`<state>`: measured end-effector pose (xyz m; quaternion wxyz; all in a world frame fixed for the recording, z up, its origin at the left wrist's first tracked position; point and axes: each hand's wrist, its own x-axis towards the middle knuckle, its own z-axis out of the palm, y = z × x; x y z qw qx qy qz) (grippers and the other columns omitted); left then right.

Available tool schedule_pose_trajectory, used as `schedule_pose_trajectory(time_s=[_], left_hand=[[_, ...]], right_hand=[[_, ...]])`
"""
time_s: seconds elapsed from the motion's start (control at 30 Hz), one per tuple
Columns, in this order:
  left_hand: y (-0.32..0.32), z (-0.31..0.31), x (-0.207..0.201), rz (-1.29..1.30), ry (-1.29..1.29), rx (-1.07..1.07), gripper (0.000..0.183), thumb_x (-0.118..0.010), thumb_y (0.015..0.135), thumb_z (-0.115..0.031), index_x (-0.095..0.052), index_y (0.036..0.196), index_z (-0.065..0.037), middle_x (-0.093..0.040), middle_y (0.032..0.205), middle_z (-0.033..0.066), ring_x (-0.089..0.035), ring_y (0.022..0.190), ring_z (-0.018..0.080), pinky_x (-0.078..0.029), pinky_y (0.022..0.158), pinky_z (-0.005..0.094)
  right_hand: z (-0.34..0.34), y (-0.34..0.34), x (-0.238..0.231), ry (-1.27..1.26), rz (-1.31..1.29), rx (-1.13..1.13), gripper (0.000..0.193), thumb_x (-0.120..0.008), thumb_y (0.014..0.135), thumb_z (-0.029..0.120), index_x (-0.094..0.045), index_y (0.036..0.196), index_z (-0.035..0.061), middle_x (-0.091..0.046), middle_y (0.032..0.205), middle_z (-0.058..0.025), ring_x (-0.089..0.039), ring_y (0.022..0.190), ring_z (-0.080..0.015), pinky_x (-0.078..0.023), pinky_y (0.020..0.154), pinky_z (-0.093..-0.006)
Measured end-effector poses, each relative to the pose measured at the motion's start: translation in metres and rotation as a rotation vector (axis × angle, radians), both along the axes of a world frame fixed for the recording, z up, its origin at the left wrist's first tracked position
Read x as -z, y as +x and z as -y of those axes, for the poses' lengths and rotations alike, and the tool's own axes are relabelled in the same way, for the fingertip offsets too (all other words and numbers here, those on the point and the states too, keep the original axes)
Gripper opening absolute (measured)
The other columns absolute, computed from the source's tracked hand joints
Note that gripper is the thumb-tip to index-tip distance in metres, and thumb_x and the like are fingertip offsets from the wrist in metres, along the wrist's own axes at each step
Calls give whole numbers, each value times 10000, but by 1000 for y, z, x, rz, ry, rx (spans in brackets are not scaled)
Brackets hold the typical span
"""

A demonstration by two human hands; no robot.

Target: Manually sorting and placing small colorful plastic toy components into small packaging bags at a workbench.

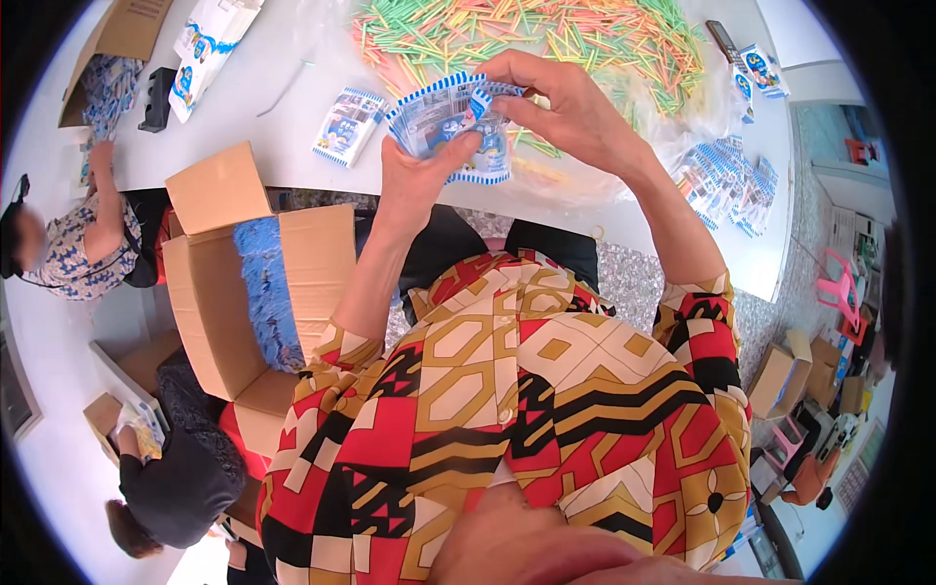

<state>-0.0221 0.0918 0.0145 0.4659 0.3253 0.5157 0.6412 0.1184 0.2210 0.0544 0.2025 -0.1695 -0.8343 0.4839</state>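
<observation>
My left hand [414, 180] is closed on a fanned stack of blue-and-white plastic packets [429, 117], its thumb pressed flat across their front. At the stack's upper right corner, the fingers of my right hand [565, 107] pinch the edge of a packet. Beyond both hands spreads a big heap of thin green, pink and yellow sticks [585, 39] on clear plastic sheeting. A single filled packet [348, 127] lies on the white table [292, 97] just left of my left hand.
An open cardboard box [210, 302] holding blue packets stands left of me, below the table edge. More packets [726, 185] lie in a pile at the table's right. Two people [180, 458] work at the left. A black object [157, 99] sits near another carton [122, 29].
</observation>
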Motion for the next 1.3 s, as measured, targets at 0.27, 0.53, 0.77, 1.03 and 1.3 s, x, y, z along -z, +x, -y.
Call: schedule_pose_trajectory(time_s=[0.27,0.53,0.77,1.03,1.3], left_hand=[[5,-1,2,102,67,-76,352,-719,739,-40,-596,1064,15,-640,951,55,-591,833,101,-495,750,269],[7,-1,6,107,82,-83,340,-724,734,-36,-607,1050,12,-642,936,56,-590,813,97,-495,733,261],[8,-1,2,79,77,-87,339,-726,724,-26,-609,1037,29,-642,926,58,-592,795,100,-493,737,258],[14,-3,1,53,68,-85,339,-687,717,34,-600,1045,33,-635,964,77,-593,828,110,-493,753,265],[18,4,2,26,23,-75,329,-660,720,64,-595,1042,50,-633,938,75,-595,829,119,-493,757,263]], right_hand=[[14,1,-17,449,-222,220,274,-679,748,29,-597,1008,58,-591,992,-46,-563,795,-148,-458,642,-239],[15,9,-9,703,-214,236,242,-699,725,51,-610,950,63,-596,929,-77,-597,782,-233,-491,625,-305],[17,8,-10,712,-194,233,194,-692,713,38,-618,890,62,-589,904,-61,-598,759,-234,-493,611,-298],[20,14,-8,885,-242,179,162,-668,689,27,-625,844,50,-614,877,-68,-619,708,-220,-504,567,-294],[32,29,-9,481,-1,118,137,-623,781,93,-581,905,55,-625,904,-73,-618,715,-255,-502,595,-327]])
